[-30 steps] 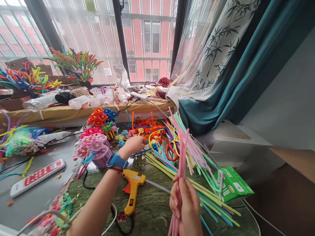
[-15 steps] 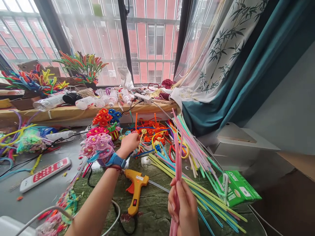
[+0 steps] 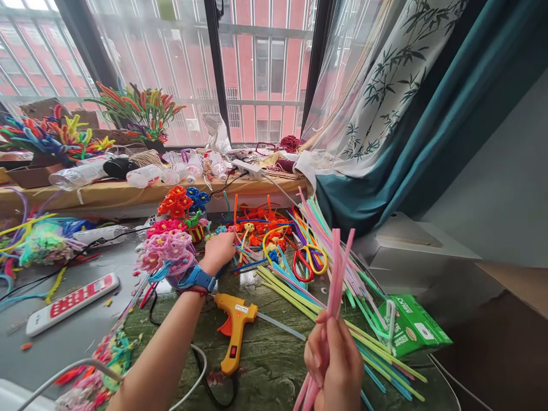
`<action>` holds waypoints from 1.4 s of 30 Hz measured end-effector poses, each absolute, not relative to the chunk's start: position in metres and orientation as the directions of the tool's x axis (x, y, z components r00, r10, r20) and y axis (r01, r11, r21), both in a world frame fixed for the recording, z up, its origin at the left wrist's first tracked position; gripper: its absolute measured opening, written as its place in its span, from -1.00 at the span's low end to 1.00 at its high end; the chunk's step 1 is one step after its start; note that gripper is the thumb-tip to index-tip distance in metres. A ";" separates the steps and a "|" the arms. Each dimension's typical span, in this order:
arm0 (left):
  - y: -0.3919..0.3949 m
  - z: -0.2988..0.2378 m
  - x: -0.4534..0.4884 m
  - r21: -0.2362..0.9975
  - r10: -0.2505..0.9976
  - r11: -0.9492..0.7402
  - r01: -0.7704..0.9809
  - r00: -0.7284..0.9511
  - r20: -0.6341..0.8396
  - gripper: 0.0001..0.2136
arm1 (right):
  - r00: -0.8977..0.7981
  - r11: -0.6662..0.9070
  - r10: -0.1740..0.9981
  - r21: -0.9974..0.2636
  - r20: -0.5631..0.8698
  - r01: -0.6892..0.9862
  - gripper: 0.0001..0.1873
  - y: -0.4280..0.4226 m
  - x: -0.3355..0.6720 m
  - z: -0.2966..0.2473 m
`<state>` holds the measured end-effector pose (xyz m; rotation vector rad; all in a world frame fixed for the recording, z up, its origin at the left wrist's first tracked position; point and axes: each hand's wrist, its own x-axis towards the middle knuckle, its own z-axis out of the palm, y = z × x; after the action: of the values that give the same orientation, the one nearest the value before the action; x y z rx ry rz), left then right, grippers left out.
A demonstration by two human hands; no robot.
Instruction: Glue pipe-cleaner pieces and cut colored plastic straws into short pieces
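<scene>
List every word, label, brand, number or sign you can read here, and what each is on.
"KY": the end of a word on the green pack; its other print is unclear.
Yellow glue gun: label too small to read.
White remote: button markings unreadable.
Bottles on the sill: label print too blurred to read.

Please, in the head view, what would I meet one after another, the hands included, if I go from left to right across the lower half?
Red-and-white remote control → pink flowers → left hand → right hand, holding pink pipe cleaners → green pack.
</scene>
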<state>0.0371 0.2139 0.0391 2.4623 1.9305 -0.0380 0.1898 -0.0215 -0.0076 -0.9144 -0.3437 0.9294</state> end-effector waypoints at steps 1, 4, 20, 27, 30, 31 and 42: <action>0.212 0.041 0.040 -0.003 0.966 -0.258 0.966 0.258 -0.008 -0.70 | 0.605 0.295 0.789 -0.797 -0.108 -0.527 -0.69 -0.023 0.191 -0.006; 0.205 0.051 0.055 0.017 0.934 -0.355 0.935 0.354 0.040 -0.72 | 0.677 0.344 0.727 -0.796 -0.109 -0.498 -0.72 -0.026 0.192 0.000; 0.147 0.037 0.121 0.192 0.479 -0.857 0.478 0.877 -0.047 -0.64 | 0.906 0.397 0.419 -0.887 -0.053 -0.235 -0.76 -0.041 0.201 0.013; 0.148 0.039 0.110 0.216 0.403 -0.889 0.404 0.914 -0.048 -0.74 | 0.911 0.469 0.411 -0.847 -0.042 -0.251 -0.78 -0.045 0.208 0.010; 0.147 0.038 0.109 0.208 0.401 -0.891 0.402 0.915 -0.053 -0.75 | 0.921 0.465 0.386 -0.854 -0.041 -0.233 -0.79 -0.046 0.209 0.012; 0.147 0.038 0.109 0.204 0.402 -0.892 0.404 0.914 -0.052 -0.76 | 0.923 0.460 0.382 -0.858 -0.041 -0.229 -0.79 -0.046 0.208 0.013; 0.150 0.071 0.096 0.143 0.557 -0.826 0.546 0.829 0.054 -0.65 | 0.924 0.445 0.383 -0.871 -0.023 -0.206 -0.78 -0.048 0.208 0.014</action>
<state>0.0960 0.1498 0.0714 2.8876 0.8746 0.1418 0.2081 -0.0478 0.0140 -1.0490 -0.1870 0.3676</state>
